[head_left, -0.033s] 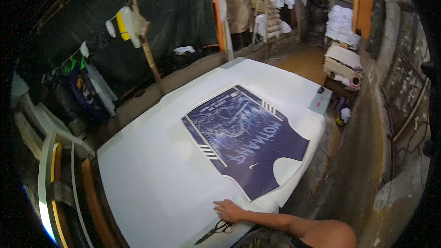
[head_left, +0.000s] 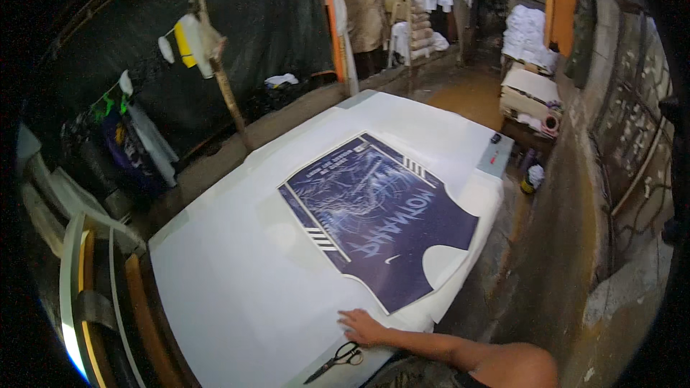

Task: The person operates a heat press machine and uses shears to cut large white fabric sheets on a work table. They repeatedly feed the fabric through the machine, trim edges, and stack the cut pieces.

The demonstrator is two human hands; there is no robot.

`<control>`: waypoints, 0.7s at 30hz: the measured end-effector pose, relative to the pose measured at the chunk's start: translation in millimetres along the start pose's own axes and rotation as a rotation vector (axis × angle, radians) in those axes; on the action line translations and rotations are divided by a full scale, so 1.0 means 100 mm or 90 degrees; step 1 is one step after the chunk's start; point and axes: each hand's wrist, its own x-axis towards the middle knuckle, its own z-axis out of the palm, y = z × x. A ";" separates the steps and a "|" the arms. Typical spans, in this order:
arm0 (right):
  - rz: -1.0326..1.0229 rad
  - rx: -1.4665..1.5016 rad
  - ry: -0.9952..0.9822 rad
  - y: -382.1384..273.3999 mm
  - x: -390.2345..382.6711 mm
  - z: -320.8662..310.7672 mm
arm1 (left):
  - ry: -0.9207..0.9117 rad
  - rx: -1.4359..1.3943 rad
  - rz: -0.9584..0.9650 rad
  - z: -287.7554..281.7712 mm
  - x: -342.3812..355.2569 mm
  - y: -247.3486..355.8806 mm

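My right hand (head_left: 359,327) is at the near part of a large white-covered table (head_left: 215,266), fingers spread and slightly bent, holding nothing. Just below it lie black metal scissors (head_left: 334,361) with large handle loops. Beyond the hand, toward the right half of the table, a dark navy sleeveless garment panel (head_left: 399,266) lies flat, printed with pale lettering, streaked graphics and white striped side bands, on white paper or fabric. My left hand is out of view.
Left are wooden and metal boards (head_left: 133,302), hanging clothes (head_left: 136,140) and a pole (head_left: 219,82). Stacked white bundles (head_left: 525,36) and a low stand (head_left: 528,93) are at back right. Small dark object (head_left: 496,138) on the table's far right corner; rough wall (head_left: 632,136) beyond.
The view has shifted slightly, so the table and surroundings sit a little differently in frame. My right hand's fingertips have moved slightly; the garment panel and scissors appear unmoved on the table.
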 end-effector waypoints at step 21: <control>0.711 0.465 0.755 3.01 -1.43 -1.80 | -0.131 -0.368 0.301 1.29 -0.50 2.73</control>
